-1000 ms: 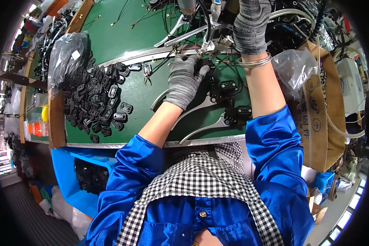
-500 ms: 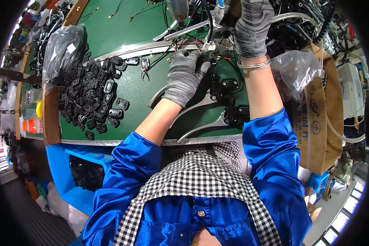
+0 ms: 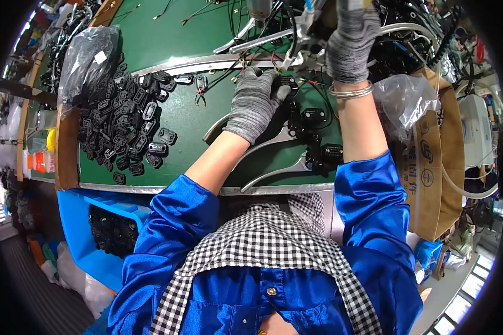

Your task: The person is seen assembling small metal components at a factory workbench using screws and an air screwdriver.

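1. Your right hand (image 3: 352, 47) sits slightly nearer you than before; you cannot tell its fingers' grip.
2. Your left hand (image 3: 254, 103) has curled fingers, thumb apart; whether they clamp anything, you cannot tell.
3. Beside that thumb is a black-topped part (image 3: 286, 84).
4. Silver levers (image 3: 285, 135) lie right of those fingers; black covers (image 3: 120, 123) heap well left.

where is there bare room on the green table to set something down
The green table is bare beyond the metal strip, between the clear bag and the loose wires. Another patch lies between the pile of black parts and the left forearm. It is crowded around the levers and the right hand.
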The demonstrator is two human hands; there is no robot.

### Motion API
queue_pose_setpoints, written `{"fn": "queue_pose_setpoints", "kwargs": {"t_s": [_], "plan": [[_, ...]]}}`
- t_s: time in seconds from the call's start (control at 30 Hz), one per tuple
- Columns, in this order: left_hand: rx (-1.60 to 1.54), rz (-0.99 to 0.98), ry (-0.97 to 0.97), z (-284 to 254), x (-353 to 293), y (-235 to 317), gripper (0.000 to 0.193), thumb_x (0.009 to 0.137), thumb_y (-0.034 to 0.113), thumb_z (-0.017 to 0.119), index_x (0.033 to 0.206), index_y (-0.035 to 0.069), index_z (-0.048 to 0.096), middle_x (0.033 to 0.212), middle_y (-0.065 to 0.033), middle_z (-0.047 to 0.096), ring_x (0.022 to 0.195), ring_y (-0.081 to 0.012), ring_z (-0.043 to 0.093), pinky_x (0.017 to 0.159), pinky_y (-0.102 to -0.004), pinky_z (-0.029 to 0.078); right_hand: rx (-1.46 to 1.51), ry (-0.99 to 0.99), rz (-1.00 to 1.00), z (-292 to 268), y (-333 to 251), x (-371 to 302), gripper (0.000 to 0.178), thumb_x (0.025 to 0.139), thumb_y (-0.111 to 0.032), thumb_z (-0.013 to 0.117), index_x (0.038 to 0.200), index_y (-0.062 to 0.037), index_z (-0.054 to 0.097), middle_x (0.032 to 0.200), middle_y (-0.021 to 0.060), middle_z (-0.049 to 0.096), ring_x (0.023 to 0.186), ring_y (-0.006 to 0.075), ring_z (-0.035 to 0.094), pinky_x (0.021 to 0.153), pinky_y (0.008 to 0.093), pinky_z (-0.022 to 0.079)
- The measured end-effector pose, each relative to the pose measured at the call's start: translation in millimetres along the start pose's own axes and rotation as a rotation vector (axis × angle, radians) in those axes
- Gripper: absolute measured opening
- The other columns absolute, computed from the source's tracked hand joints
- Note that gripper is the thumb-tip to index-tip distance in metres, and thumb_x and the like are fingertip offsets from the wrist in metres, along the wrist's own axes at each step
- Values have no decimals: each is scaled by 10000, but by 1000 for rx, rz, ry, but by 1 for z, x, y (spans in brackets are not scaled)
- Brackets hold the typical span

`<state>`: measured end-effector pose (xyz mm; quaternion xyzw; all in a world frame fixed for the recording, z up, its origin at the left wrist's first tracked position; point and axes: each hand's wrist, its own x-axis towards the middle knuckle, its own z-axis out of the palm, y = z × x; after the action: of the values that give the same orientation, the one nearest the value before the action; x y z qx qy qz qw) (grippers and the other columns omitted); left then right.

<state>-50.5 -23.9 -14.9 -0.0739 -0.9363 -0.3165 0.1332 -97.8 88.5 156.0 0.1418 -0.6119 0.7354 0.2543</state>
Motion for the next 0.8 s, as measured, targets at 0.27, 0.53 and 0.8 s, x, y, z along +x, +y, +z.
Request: {"fn": "queue_pose_setpoints", "kwargs": {"t_s": [0.27,0.53,0.8], "plan": [[57,-16,-40,-5,-1,-3,473,774,349,745,1134,64,632,1120,-230,561,1055,-375,555,931,-449,466,11,31,48,2,-8,2,319,949,-264,579,1143,-10,587,950,32,619,819,99,556,718,251,449],[32,-12,-19,-5,-2,-4,549,759,359,760,1186,52,604,1130,-221,559,1051,-366,558,926,-447,469,8,79,85,30,-21,-7,311,947,-235,578,1160,-8,578,980,42,618,847,110,563,744,258,457],[27,-22,-59,2,2,-10,621,745,373,773,1216,33,556,1122,-224,560,1048,-369,559,937,-448,461,2,126,164,42,-17,-10,307,944,-206,577,1178,-7,568,1011,53,618,875,121,570,770,265,466]]}}
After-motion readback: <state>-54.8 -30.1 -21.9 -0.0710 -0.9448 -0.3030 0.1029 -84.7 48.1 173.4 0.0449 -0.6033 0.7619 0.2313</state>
